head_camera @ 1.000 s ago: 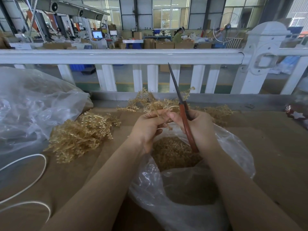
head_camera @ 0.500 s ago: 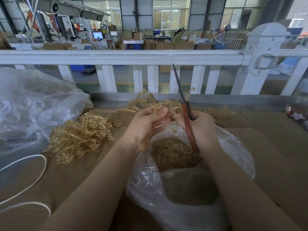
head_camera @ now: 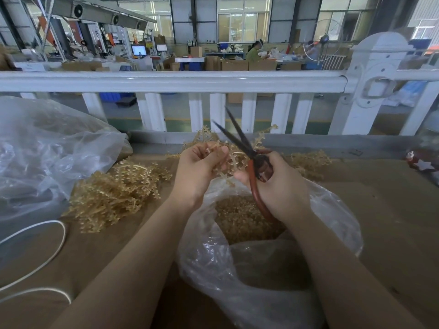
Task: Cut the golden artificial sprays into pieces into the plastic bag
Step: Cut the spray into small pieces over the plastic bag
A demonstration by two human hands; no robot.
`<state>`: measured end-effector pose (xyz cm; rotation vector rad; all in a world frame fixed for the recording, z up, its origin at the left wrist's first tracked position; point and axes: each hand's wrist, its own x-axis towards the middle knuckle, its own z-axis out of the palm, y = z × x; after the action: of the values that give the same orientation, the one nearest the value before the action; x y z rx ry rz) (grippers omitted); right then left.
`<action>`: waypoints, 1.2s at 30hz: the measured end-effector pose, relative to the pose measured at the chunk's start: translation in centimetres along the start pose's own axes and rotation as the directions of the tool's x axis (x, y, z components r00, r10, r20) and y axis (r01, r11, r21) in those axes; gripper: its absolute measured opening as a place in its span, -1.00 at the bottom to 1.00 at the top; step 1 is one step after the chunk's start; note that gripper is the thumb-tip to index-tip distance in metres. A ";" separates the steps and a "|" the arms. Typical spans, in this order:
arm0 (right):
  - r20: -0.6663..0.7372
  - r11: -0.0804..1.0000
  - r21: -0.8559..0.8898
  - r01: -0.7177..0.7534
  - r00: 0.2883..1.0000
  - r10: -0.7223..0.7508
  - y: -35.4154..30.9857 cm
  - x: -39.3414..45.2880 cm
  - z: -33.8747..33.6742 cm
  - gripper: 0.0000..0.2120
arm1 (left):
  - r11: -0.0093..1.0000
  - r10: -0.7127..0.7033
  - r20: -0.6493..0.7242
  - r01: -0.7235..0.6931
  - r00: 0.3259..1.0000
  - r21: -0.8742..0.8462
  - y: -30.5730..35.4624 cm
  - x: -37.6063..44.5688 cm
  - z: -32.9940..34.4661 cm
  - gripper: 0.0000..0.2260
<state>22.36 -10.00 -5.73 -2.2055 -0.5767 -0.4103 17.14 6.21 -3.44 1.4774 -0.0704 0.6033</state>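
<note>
In the head view two bare hands worked above one open plastic bag, and one pair of scissors was in use. The left hand pinched a golden spray in curled fingers, holding it just over the bag's mouth. The right hand was wrapped around the scissors' reddish-brown handles, and the two dark, slim blades stood parted in a narrow V, pointing up and away toward the white railing. The spray lay at the root of the blades, close to the pivot. The bag was thin, clear and crinkled, its rim slumped open on the brown tabletop; inside lay a bed of cut pieces, small, golden and bristly. Two loose heaps of uncut sprays were on the table: one spiky pile to the left of the bag, with curved stems and short toothed sprigs, and another heap behind the hands along the far edge. A second, larger clear bag sat bunched at the left, with golden material dimly showing through its film. A white cord looped across the table's near left corner. At the far right edge rested a small red ornament with a pale star shape.
</note>
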 end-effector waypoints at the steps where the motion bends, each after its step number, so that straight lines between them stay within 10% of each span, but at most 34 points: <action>1: 0.017 0.999 -0.040 0.015 1.000 -0.014 0.1 0.0 0.1 -0.31 | 1.000 0.005 0.007 -0.005 1.000 -0.010 0.1 0.0 0.0 -0.82; 36: -0.001 0.968 -0.236 0.085 0.996 -0.087 0.2 -0.1 -0.4 -0.34 | 0.994 -0.072 0.135 0.082 0.988 -0.074 -0.3 0.2 -1.1 -0.90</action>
<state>22.33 -10.47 -5.71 -2.4083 -0.6473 -0.5621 17.05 7.30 -3.74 1.4348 -0.1386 0.4346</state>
